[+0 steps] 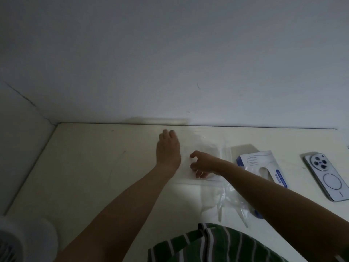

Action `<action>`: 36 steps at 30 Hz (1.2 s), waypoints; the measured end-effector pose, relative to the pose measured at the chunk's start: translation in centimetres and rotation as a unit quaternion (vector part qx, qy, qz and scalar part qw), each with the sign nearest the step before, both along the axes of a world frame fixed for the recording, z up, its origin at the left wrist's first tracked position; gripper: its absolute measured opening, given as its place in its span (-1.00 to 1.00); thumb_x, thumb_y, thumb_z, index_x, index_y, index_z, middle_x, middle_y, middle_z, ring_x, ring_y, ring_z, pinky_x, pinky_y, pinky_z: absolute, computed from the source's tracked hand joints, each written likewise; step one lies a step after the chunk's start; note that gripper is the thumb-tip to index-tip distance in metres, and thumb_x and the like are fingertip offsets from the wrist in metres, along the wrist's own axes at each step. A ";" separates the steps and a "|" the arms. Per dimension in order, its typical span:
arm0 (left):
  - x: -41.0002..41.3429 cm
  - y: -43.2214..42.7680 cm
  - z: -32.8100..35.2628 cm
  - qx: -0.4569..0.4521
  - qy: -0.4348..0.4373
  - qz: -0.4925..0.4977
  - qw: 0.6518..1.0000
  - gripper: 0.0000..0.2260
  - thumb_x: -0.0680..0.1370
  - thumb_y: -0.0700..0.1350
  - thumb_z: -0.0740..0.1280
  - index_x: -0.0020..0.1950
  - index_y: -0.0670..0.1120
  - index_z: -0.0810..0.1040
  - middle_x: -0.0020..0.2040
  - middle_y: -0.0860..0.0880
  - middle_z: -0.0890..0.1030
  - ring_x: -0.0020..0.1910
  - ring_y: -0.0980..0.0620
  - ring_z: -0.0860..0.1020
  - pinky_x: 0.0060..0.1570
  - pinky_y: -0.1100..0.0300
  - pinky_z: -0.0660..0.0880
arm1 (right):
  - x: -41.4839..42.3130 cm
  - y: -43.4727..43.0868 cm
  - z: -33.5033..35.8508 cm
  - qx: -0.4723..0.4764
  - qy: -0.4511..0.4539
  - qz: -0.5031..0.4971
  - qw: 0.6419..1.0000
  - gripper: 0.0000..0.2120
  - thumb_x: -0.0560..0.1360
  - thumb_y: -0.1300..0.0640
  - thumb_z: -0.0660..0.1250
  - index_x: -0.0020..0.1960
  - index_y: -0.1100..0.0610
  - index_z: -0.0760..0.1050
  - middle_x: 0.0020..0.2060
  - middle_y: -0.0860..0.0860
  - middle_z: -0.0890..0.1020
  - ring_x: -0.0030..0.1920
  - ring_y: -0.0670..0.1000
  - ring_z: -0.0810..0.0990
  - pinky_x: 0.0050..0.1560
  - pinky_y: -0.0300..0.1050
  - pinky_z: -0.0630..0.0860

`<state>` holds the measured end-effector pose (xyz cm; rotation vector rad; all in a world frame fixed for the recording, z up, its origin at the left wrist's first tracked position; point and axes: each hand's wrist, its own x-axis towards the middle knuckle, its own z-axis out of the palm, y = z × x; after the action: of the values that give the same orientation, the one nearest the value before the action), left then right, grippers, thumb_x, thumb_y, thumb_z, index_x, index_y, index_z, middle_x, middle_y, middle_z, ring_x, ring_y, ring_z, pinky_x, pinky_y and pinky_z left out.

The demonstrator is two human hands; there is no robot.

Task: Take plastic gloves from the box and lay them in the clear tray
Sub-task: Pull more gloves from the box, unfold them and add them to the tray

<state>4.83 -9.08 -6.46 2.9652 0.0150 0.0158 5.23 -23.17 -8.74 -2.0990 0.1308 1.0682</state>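
Head view shows us the cream table [94, 167], with the clear tray [207, 180] set far-centre where both arms reach it. The glove box [264, 165] lies just to its right, handy for pulling. Loose plastic gloves [226, 201] trail near the tray's near edge. Our left hand [168, 148] lies flat, probably steadying the tray's left side. Our right hand [202, 165] curls over the tray, and we cannot tell whether it pinches film.

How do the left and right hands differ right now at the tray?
The left hand lies flat by the clear tray's left edge, reaching farther toward the wall; the right hand sits nearer, over the tray's inside. The left hand's fingers point away; the right hand's fingers curl. Both are bare.
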 end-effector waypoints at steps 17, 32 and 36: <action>0.0 0.2 -5.0 -0.028 0.351 -0.036 0.935 -0.11 0.37 -0.10 0.53 0.50 -0.07 0.00 0.30 -0.29 0.28 0.23 -0.26 0.43 0.05 0.07 0.46 | 0.8 -0.1 -1.4 -0.120 -0.096 -0.027 0.988 -0.61 0.51 0.19 0.31 0.30 0.27 0.38 0.21 0.20 0.46 0.17 0.16 0.51 0.06 -0.07 0.56; -0.2 -4.0 -0.1 -0.089 0.067 -0.028 0.993 -0.73 0.59 0.04 0.17 -0.03 -0.10 0.55 -0.09 -0.08 0.60 -0.09 -0.12 0.57 -0.15 0.11 0.44 | -0.1 -7.8 6.6 0.120 -0.288 -0.186 0.932 -0.75 0.51 0.33 0.18 -0.16 0.13 0.59 -0.34 0.06 0.60 -0.38 -0.01 0.52 -0.41 -0.15 0.49; -1.9 -8.2 0.9 -0.148 0.093 -0.063 0.983 -0.60 0.60 0.23 0.09 -0.14 -0.05 0.49 -0.17 -0.03 0.60 -0.14 -0.09 0.56 -0.18 0.12 0.42 | -2.1 -12.3 5.5 -0.085 -0.161 -0.038 0.982 -0.85 0.54 0.29 0.19 -0.12 0.10 0.48 -0.20 0.09 0.58 -0.28 0.03 0.57 -0.32 -0.15 0.55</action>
<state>2.91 -17.24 -5.55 2.6537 -0.1352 -0.2571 3.08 -35.46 -3.28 -2.3721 0.1459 0.6797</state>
